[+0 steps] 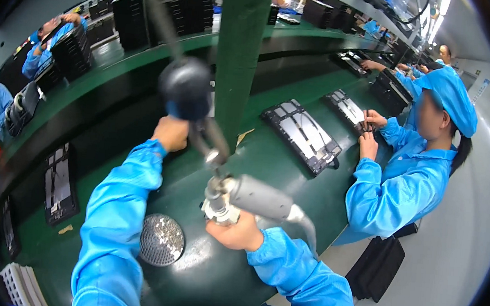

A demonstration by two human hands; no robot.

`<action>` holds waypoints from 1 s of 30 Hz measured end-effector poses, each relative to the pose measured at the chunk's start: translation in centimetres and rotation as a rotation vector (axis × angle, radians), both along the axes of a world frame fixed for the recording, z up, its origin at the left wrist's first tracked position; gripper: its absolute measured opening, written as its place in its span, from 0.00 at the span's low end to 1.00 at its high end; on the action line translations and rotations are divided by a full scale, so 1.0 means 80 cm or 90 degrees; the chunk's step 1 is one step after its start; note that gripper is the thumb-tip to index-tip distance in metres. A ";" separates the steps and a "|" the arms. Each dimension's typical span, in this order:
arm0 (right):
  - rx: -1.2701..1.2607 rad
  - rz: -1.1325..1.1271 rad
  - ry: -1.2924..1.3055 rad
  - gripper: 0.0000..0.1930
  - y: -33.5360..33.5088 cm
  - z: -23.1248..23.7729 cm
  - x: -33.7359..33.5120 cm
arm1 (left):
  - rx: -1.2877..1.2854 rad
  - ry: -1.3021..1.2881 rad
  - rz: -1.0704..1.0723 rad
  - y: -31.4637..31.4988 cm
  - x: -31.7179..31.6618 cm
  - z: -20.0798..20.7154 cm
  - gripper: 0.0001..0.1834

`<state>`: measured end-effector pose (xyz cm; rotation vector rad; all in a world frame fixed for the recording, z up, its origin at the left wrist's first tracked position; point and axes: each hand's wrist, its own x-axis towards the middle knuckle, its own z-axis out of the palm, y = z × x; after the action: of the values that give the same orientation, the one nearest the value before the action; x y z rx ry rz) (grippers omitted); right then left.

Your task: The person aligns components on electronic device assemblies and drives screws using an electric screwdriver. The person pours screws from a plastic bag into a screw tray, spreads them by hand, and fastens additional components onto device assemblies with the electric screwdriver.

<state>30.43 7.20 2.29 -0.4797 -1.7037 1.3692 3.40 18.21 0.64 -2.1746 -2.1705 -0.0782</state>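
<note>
My right hand (235,231) is closed around the pale metal fitting at the lower end of a jointed arm. A grey cylindrical tool (261,197) with a cable juts out to the right just above that hand. Farther forward, my left hand (171,133) is beside a black ball (186,87) on a rod. The ball is blurred and covers part of that hand, so its fingers do not show. Between my forearms, a round dark dish (162,240) of small shiny pieces, possibly screws, lies on the green table (198,291).
A flat device with exposed insides (302,136) lies right of the green post (240,59). Another opened device (60,186) is at the left. A co-worker in blue (407,161) handles one at the right. Black stacked trays (131,20) stand behind; a white basket (23,285) is at lower left.
</note>
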 end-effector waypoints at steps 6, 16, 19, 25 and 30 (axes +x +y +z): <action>0.115 0.007 -0.003 0.19 -0.002 0.003 0.005 | 0.282 -0.091 0.110 -0.253 -0.018 0.040 0.33; 0.017 0.117 0.078 0.15 -0.020 0.018 -0.005 | 0.220 0.087 0.289 -0.556 0.105 0.062 0.27; -0.011 0.131 0.083 0.17 -0.036 0.029 -0.019 | 0.087 0.012 0.264 -0.582 0.116 0.049 0.27; -0.031 0.099 0.053 0.19 -0.068 0.034 -0.037 | -0.026 -0.273 0.244 -0.599 0.099 0.073 0.30; -0.028 0.118 0.068 0.19 -0.088 0.034 -0.045 | -0.044 -0.268 0.260 -0.602 0.092 0.072 0.31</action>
<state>26.85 0.14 5.02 -0.2735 -1.6666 1.5399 10.78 -29.95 6.40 -1.8244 -2.8386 -0.4818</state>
